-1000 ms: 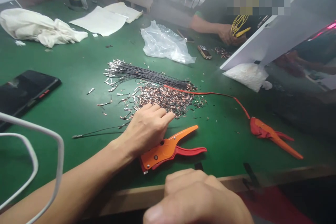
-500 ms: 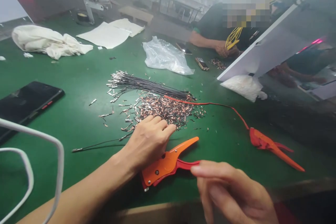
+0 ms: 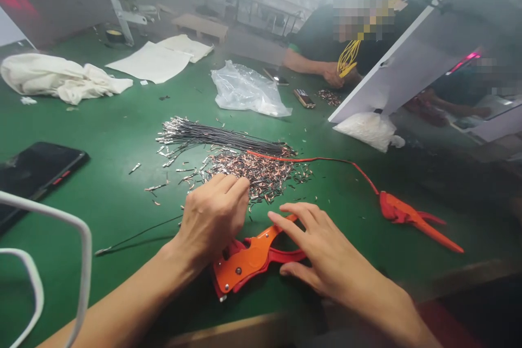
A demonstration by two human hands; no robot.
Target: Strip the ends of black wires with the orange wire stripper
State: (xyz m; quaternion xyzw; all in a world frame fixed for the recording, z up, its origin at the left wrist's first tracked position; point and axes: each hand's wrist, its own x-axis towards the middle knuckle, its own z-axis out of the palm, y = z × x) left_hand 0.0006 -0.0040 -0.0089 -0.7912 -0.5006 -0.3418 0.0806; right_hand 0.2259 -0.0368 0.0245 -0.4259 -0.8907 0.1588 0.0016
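Observation:
My left hand (image 3: 215,209) is closed, knuckles up, on a thin black wire (image 3: 138,234) whose metal terminal end sticks out to the left. Just below that hand lies an orange and red wire stripper (image 3: 250,263), its jaws toward the left. My right hand (image 3: 322,244) reaches over the stripper's handles, fingers and thumb apart; whether it touches them I cannot tell. Beyond my left hand is a heap of copper-tipped wire scraps (image 3: 261,174). A bundle of black wires (image 3: 228,136) with metal terminals lies along the far side of the heap.
Another orange-red tool (image 3: 420,220) lies at right, at the end of a red strip (image 3: 302,160). A phone (image 3: 36,174) and white cable (image 3: 84,261) are at left. Farther back are a plastic bag (image 3: 248,89), white cloth (image 3: 61,76), and a co-worker holding yellow wires (image 3: 348,60).
My right hand has moved forward from beside the red handle and spread its fingers over the stripper's handles. The left hand stays closed near the heap. The whole view has shifted slightly.

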